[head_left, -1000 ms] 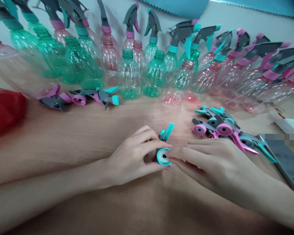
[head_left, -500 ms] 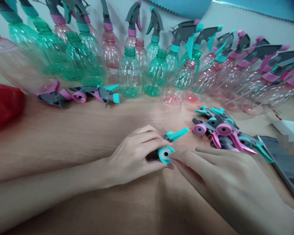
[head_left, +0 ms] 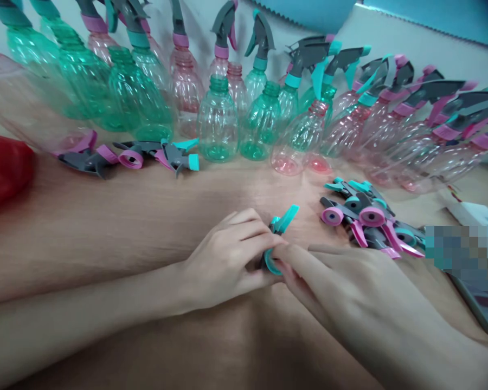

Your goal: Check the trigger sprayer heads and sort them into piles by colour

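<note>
My left hand [head_left: 228,252] is wrapped around a grey trigger spray head [head_left: 273,262] with a turquoise collar and a turquoise trigger that sticks up past my fingers. The collar's open end faces my right hand [head_left: 345,287]. Thumb and fingertips of that hand are pinched together at the collar's mouth and cover most of it. Whatever they hold, if anything, is hidden. Right of my hands lies a pile of loose spray heads [head_left: 372,216] in grey, pink and turquoise, some with their collar openings facing me.
Green and pink clear bottles [head_left: 218,124] stand in rows along the back, many with spray heads on, some with bare necks. Several loose spray heads [head_left: 90,162] lie at left-centre. A red object [head_left: 6,170] sits at the left edge, a phone-like slab [head_left: 482,303] at the right.
My right fingertips have moved left onto the collar's mouth and now cover its hole. The spray head has turned slightly, its trigger pointing more upward.
</note>
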The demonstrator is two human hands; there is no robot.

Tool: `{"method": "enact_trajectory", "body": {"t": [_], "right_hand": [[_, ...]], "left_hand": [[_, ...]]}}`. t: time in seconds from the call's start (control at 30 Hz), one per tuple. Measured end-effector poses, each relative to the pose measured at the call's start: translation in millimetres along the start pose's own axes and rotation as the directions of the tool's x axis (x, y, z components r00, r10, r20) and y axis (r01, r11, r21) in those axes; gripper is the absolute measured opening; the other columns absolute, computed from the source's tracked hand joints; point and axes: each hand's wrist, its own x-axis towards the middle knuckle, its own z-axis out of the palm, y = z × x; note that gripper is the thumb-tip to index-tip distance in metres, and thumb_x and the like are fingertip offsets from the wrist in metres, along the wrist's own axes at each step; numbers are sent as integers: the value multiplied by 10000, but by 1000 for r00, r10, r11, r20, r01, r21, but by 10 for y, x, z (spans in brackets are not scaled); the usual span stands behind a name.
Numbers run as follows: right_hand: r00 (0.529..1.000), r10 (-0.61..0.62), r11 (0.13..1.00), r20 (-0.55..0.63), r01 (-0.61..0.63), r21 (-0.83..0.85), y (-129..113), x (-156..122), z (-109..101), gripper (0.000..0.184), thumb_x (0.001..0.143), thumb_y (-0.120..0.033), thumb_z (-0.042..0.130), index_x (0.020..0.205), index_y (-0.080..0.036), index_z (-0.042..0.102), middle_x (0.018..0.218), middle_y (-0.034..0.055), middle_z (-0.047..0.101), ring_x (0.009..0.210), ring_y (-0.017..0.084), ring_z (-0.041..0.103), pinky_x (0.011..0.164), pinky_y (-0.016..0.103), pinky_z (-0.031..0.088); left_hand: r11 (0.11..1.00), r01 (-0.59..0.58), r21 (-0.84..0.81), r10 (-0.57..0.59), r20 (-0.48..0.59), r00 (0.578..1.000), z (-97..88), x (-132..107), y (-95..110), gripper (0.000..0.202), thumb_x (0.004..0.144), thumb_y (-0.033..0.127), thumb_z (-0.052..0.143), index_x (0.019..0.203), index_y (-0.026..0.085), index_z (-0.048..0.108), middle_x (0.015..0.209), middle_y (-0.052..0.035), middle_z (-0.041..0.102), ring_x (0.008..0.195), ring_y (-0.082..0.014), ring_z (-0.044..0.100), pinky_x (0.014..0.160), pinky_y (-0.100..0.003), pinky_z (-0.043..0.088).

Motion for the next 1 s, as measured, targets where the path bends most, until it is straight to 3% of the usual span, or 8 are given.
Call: {"method": "enact_trajectory", "body": {"t": [0.1, 0.23, 0.4, 0.57, 0.67, 0.8, 0.87, 1.0], "right_hand": [[1000, -9, 1000, -5, 9, -8, 31, 1, 22, 232, 826, -66, 357, 711, -172, 528, 506, -7, 536, 395, 122, 474, 394, 267, 204], [997, 75, 994, 2, -74, -78, 72, -54, -18, 210, 886, -182, 381, 726, -187, 516, 453, -28, 513, 352, 107, 434, 398, 260, 159], [996, 73, 995, 58, -68, -76, 50, -118, -38, 194, 838, -85, 380, 845, -170, 554, 474, -24, 561, 335, 126, 473, 384, 284, 140], [993, 117, 993, -4, -117, 17, 41, -40, 30, 207, 899, -179, 396, 783, -159, 567, 511, -12, 574, 393, 115, 512, 391, 250, 207], [993, 119, 989, 7, -119, 92, 100, 15, -35, 167, 879, -205, 469, 778, -159, 594, 541, -11, 590, 417, 118, 513, 415, 242, 259], [991, -18, 978, 136, -11, 208, 268, 3, -246, 82, 860, -183, 542, 836, -185, 620, 744, 7, 658, 633, 154, 606, 556, 262, 394], [990, -54, 973, 134, 22, 231, 358, -39, -329, 94, 867, -181, 548, 930, -207, 612, 869, 4, 666, 720, 152, 616, 607, 264, 423], [999, -33, 988, 39, 27, 150, 443, -122, -336, 293, 868, -249, 580, 1154, -203, 540, 1009, 49, 627, 861, 191, 597, 671, 296, 459]], "left_hand": [[1000, 5, 13, -5, 4, 1000, 0, -4, -2, 139, 827, 234, 634, 914, 127, 647, 800, -49, 630, 807, -174, 526, 745, -298, 490], [999, -16, 45, 15, 11, 1000, 2, -17, -6, 153, 839, 246, 617, 920, 117, 639, 817, -60, 630, 802, -178, 519, 734, -308, 485], [998, -32, 54, 30, 34, 999, -8, -24, 15, 198, 840, 277, 624, 947, 113, 650, 807, -66, 626, 789, -178, 514, 727, -311, 483], [999, 19, 34, -19, -10, 1000, -7, -14, -6, 145, 825, 184, 618, 950, 112, 634, 809, -59, 607, 811, -173, 513, 737, -293, 486], [999, 41, 14, -41, -16, 999, -10, -12, -21, 203, 806, 240, 665, 973, 131, 630, 816, -43, 614, 812, -169, 520, 740, -289, 488], [994, 109, -18, -109, 11, 994, -37, -3, -9, 307, 794, 270, 693, 1072, 166, 614, 864, -26, 644, 835, -163, 532, 762, -289, 484], [986, 163, -21, -163, 8, 987, -46, 0, 12, 311, 793, 278, 693, 1077, 181, 610, 858, -17, 647, 832, -166, 540, 755, -293, 485], [961, 271, -61, -269, 32, 962, -26, -23, 89, 377, 791, 211, 681, 1143, 238, 547, 933, 0, 628, 818, -142, 599, 699, -250, 519]]}}
